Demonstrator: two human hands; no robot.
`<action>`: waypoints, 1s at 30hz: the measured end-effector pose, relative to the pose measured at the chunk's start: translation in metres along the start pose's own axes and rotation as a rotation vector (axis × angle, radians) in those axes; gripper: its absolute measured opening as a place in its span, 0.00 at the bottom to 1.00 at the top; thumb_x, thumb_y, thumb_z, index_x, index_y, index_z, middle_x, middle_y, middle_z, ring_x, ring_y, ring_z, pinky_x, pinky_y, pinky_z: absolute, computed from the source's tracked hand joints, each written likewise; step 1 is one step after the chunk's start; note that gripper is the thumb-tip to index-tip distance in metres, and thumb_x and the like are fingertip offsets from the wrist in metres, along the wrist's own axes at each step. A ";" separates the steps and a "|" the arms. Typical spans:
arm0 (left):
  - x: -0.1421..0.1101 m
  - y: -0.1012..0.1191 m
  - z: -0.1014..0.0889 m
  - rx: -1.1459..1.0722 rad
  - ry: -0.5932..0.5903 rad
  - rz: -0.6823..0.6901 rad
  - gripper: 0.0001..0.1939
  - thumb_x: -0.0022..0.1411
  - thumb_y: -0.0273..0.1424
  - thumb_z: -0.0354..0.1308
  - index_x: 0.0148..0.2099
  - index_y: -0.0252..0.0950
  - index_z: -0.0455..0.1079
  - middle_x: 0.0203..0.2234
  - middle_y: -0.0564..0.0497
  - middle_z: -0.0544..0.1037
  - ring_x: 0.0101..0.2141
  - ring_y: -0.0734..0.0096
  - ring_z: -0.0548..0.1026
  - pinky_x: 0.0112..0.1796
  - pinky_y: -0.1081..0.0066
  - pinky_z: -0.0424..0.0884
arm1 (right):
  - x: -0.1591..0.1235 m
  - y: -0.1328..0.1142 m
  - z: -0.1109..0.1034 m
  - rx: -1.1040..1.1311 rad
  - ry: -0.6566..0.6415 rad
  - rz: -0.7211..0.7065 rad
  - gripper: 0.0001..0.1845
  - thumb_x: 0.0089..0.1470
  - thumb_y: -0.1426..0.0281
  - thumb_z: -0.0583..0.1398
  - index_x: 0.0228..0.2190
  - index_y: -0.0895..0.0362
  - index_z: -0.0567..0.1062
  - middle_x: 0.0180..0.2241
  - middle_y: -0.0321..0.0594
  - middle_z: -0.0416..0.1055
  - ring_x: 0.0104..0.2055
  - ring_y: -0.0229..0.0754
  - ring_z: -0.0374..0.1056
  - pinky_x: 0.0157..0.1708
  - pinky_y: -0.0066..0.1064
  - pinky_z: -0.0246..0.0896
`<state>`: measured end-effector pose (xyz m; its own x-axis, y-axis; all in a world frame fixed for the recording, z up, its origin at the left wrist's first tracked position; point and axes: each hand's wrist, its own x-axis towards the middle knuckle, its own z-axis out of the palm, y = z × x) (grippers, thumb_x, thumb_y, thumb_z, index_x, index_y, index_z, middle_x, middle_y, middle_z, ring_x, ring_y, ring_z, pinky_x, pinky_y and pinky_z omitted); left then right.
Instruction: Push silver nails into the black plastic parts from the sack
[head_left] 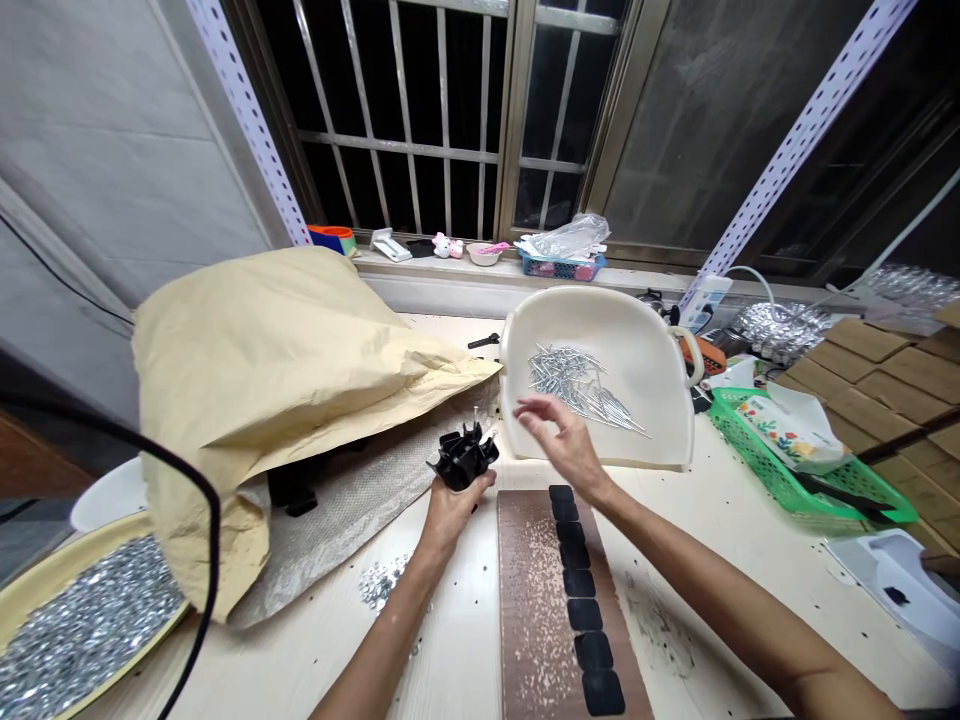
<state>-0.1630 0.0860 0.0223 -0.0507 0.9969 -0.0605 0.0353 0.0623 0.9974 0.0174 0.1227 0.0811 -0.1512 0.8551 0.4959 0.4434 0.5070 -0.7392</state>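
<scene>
My left hand (450,510) is closed around a bunch of black plastic parts (465,455) with thin fins; a silver screw or nail stands up from it. To its right, my right hand (559,435) hangs over the near left edge of a cream plastic scoop (652,400), fingers bent and apart, with nothing visible in them. Inside the scoop lies a pile of long silver screws or nails (562,380). Below my hands, a brown board (532,610) carries a row of black rounded square pieces (577,583).
A large paper sack (277,350) lies open on the left, black parts in its mouth. Small metal nuts or washers (379,582) are scattered nearby; a yellow basin (176,612) holds many metal pieces. At right are a green basket (795,505) and stacked cardboard boxes (907,390).
</scene>
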 end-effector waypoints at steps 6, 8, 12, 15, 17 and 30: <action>0.000 -0.001 -0.002 -0.004 0.040 0.029 0.17 0.47 0.39 0.63 0.37 0.32 0.72 0.32 0.47 0.78 0.36 0.62 0.74 0.36 0.68 0.67 | 0.028 0.089 -0.033 -0.897 -0.157 0.113 0.14 0.60 0.68 0.50 0.33 0.57 0.74 0.35 0.42 0.71 0.38 0.43 0.62 0.35 0.32 0.55; 0.001 -0.001 -0.001 0.004 0.039 0.023 0.17 0.47 0.39 0.63 0.37 0.32 0.73 0.33 0.47 0.78 0.36 0.62 0.74 0.37 0.68 0.67 | 0.031 0.109 -0.029 -0.993 -0.239 0.103 0.14 0.58 0.72 0.51 0.28 0.57 0.75 0.32 0.43 0.71 0.38 0.44 0.60 0.34 0.32 0.52; 0.003 -0.004 0.000 0.021 0.046 0.016 0.16 0.47 0.39 0.63 0.35 0.32 0.73 0.32 0.47 0.78 0.35 0.61 0.74 0.36 0.68 0.68 | 0.033 0.126 -0.015 -1.042 -0.317 0.048 0.14 0.55 0.78 0.50 0.25 0.59 0.74 0.32 0.47 0.71 0.39 0.46 0.59 0.36 0.34 0.48; 0.006 -0.007 -0.002 0.031 0.077 0.030 0.16 0.47 0.38 0.63 0.35 0.32 0.73 0.31 0.48 0.78 0.34 0.61 0.75 0.36 0.67 0.69 | 0.036 0.123 -0.015 -1.046 -0.321 0.007 0.13 0.56 0.79 0.50 0.28 0.61 0.74 0.33 0.49 0.71 0.40 0.47 0.60 0.39 0.36 0.48; 0.007 -0.009 -0.002 0.034 0.095 0.048 0.15 0.46 0.38 0.64 0.34 0.33 0.73 0.30 0.48 0.79 0.34 0.61 0.75 0.36 0.67 0.69 | 0.038 0.112 -0.021 -1.046 -0.294 -0.005 0.13 0.58 0.76 0.49 0.32 0.61 0.73 0.33 0.49 0.72 0.39 0.46 0.61 0.39 0.36 0.48; 0.008 -0.008 -0.004 0.082 0.125 0.131 0.16 0.47 0.36 0.63 0.38 0.34 0.73 0.32 0.48 0.79 0.36 0.59 0.76 0.38 0.65 0.70 | 0.052 -0.053 -0.003 -0.487 -0.477 -0.511 0.09 0.57 0.70 0.54 0.35 0.56 0.75 0.33 0.39 0.67 0.36 0.38 0.61 0.34 0.29 0.55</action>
<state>-0.1679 0.0935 0.0142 -0.1641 0.9832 0.0799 0.1309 -0.0586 0.9897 -0.0108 0.1401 0.1474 -0.7439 0.5431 0.3894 0.5332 0.8336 -0.1441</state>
